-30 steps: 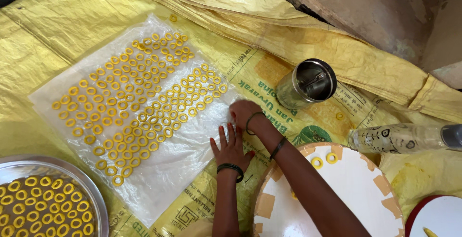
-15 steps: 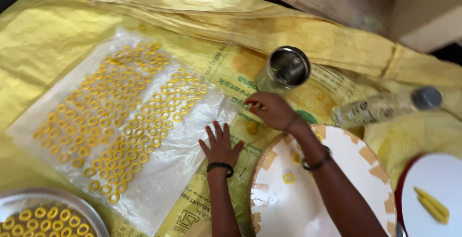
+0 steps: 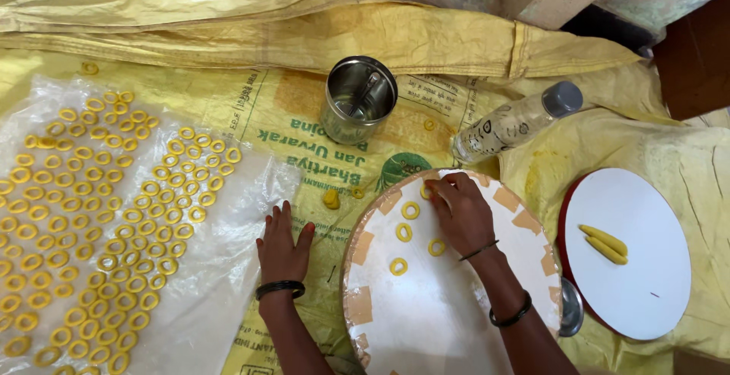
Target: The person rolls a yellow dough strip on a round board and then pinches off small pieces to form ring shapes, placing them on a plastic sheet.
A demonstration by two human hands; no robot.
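Note:
My right hand (image 3: 458, 213) rests on a round white board (image 3: 433, 306) patched with tan tape, its fingertips pinching a small yellow dough ring (image 3: 427, 191) near the board's far rim. Three more yellow rings (image 3: 404, 232) lie on the board beside that hand. My left hand (image 3: 282, 245) lies flat with fingers spread on the yellow sack (image 3: 304, 128), at the edge of a clear plastic sheet (image 3: 228, 268). Many yellow rings (image 3: 106, 215) sit in rows on that sheet.
A steel cup (image 3: 357, 100) with a tool inside stands on the sack beyond the board. A clear bottle (image 3: 517, 122) with a grey cap lies to its right. A white round plate (image 3: 627, 253) holds two yellow dough rolls (image 3: 604, 243). A dough lump (image 3: 331, 199) lies near the board.
My right hand has moved from the sack near the sheet back onto the white board and now pinches a ring there. The view has shifted right. My left hand stays flat.

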